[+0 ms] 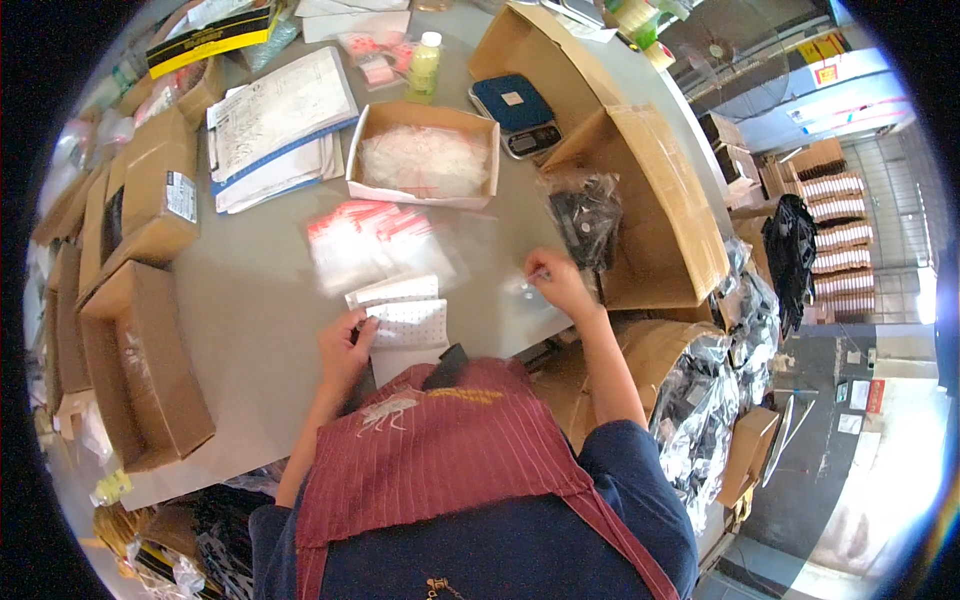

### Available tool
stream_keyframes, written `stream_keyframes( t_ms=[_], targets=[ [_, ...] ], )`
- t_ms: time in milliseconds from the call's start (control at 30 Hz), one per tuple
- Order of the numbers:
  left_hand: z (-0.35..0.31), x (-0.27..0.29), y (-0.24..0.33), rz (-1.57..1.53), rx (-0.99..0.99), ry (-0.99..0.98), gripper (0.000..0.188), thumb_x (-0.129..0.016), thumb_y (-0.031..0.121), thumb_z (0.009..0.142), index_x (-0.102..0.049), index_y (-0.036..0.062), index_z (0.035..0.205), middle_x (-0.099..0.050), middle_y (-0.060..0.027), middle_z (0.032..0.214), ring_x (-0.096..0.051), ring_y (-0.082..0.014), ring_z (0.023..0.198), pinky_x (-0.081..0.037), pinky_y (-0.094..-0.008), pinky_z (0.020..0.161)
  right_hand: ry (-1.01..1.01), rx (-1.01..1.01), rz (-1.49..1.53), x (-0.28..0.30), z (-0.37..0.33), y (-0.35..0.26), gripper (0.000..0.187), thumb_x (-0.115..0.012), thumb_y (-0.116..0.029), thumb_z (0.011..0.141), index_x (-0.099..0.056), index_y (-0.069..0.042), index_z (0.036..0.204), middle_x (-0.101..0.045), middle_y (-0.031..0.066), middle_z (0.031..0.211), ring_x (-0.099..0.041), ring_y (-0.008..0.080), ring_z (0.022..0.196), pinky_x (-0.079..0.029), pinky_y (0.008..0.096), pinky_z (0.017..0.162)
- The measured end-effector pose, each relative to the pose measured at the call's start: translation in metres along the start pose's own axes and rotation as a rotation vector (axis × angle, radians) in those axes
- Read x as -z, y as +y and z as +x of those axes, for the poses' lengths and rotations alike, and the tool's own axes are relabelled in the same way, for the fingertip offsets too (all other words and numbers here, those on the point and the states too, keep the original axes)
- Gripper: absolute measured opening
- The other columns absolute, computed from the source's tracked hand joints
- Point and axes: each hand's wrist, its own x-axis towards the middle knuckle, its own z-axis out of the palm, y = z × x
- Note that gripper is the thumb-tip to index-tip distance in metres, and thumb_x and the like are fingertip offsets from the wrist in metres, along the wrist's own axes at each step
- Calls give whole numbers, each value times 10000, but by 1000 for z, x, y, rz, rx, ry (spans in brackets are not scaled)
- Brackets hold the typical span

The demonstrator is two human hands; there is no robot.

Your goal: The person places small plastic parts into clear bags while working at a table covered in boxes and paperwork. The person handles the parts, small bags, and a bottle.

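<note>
My left hand (345,348) is closed at the left edge of a white sheet (412,325) printed with rows of small marks. Something small and dark shows at its fingertips; I cannot make out what it is. Out to the right, my right hand (560,282) pinches a small clear piece of plastic (530,288), blurred against the grey table (265,330). Just beyond the sheet lies a fanned pile of clear zip bags (375,245) with red edges. A clear plastic bag of black parts (585,215) rests beyond my right hand, against a cardboard box.
A white-rimmed box (357,180) of clear bags stands behind the pile, near a bottle (424,68) and a blue-topped scale (512,100). Papers on a clipboard (280,110) lie back left. Cardboard boxes flank both sides, one open box (150,370) left, another (650,210) right.
</note>
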Motion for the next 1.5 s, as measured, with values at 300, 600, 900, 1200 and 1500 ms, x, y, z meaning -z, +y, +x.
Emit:
stream_keyframes(
  t_ms=[300, 600, 900, 1200, 1500],
  targets=[
    [1, 5, 14, 111, 70, -26, 210, -707, 193, 899, -693, 17, 1013, -655, -57, 776, -565, -118, 680, -470, -277, 629, 400, -98, 677, 5, 131, -88, 137, -677, -59, 874, -600, -17, 979, -602, 18, 789, -580, 104, 711, -469, 262, 628],
    [-6, 4, 18, 58, 130, -4, 231, -682, 251, 922, -673, 48, 1034, -657, -79, 870, -590, -179, 718, -478, -305, 659, 249, 341, 20, -54, 88, -139, 225, -671, -91, 867, -616, -11, 1070, -644, 149, 989, -623, 336, 896, -514, 415, 778],
    [2, 5, -3, 10, 115, -63, 230, -706, 206, 878, -663, 26, 1015, -662, -59, 832, -586, -134, 730, -480, -296, 661, -21, 374, -24, -115, 10, -149, 379, -738, -113, 789, -584, -26, 1124, -618, 185, 1076, -599, 392, 989, -502, 442, 854],
    [5, 17, 22, -43, 87, -197, 117, -734, 99, 828, -686, 39, 916, -678, -39, 808, -597, -123, 726, -487, -292, 670, -64, 389, 165, -124, 6, -151, 407, -733, -59, 794, -604, -29, 1179, -635, 172, 1108, -611, 372, 1039, -504, 432, 885],
    [-6, 9, 11, -118, 153, -98, 156, -739, 127, 823, -676, 34, 931, -666, -45, 882, -606, -153, 841, -488, -312, 778, -51, 396, 73, -106, 7, -143, 428, -707, -64, 792, -555, -18, 1190, -597, 175, 1122, -605, 362, 1026, -506, 430, 888]
  ],
)
